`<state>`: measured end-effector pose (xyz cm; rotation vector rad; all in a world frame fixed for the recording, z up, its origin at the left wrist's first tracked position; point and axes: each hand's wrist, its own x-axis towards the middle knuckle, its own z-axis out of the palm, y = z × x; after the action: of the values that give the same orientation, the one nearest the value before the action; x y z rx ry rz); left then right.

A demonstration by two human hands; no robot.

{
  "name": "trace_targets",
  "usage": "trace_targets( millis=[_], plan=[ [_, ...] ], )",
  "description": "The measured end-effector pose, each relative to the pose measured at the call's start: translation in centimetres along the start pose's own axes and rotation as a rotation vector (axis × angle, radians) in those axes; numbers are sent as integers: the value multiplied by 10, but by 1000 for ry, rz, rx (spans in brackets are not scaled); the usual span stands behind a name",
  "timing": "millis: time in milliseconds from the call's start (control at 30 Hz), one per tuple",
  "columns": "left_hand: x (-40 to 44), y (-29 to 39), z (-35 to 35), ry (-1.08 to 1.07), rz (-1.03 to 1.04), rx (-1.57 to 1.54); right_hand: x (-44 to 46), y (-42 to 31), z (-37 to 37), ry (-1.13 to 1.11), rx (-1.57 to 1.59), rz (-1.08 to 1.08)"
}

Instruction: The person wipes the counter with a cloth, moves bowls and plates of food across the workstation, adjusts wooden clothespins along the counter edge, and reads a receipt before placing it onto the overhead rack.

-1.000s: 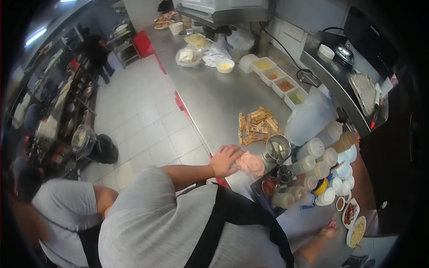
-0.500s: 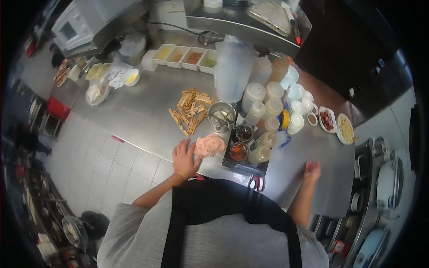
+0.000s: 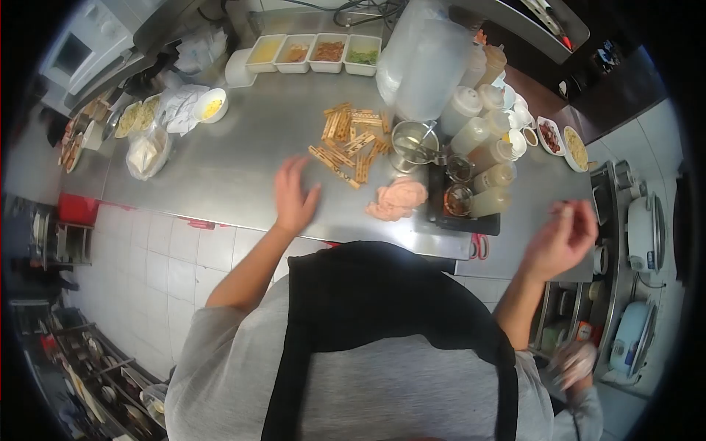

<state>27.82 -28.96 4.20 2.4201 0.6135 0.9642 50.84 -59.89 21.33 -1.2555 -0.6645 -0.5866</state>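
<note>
My left hand (image 3: 296, 198) rests on the steel counter (image 3: 243, 158) near its front edge, fingers spread, holding nothing. To its right lies a crumpled pink cloth (image 3: 398, 198), apart from the hand. Beyond them is a loose pile of wooden clothespins (image 3: 353, 141). My right hand (image 3: 562, 239) is raised near the counter's right end with curled fingers; what they hold, if anything, is hidden. Between the hands stands a black tray (image 3: 468, 222) with squeeze bottles (image 3: 491, 202) and small jars of dark and reddish contents (image 3: 457, 199). A metal cup (image 3: 413, 151) with utensils stands behind the cloth.
White tubs of food (image 3: 327, 53) line the back, beside a large translucent container (image 3: 434, 70). Red-handled scissors (image 3: 479, 247) hang over the front edge. At far right are two oval food dishes (image 3: 576, 149). Another person's gloved hand (image 3: 576, 364) shows behind my right arm.
My left hand has come away from the pink cloth. My right hand has lifted and moved right. The view has shifted, and another person's gloved hand has appeared at lower right.
</note>
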Motion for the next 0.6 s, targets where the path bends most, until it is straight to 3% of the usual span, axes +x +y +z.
trace_targets(
  millis=[67,133,200,267,433,600],
  plan=[
    [38,-14,12,-162,154,-38,-53,-10,38,-256,-13,-29],
    [80,-1,32,-394,262,-76,-99,7,63,-556,-236,-34],
    [109,3,68,-430,394,57,-134,22,85,-813,-295,-8],
    [126,-2,99,-429,379,138,-164,34,93,-958,-355,36],
    [136,-3,116,-534,360,201,-196,57,93,-936,-725,11],
    [115,-12,89,-503,503,15,-208,72,91,-853,-692,-16]
  ],
)
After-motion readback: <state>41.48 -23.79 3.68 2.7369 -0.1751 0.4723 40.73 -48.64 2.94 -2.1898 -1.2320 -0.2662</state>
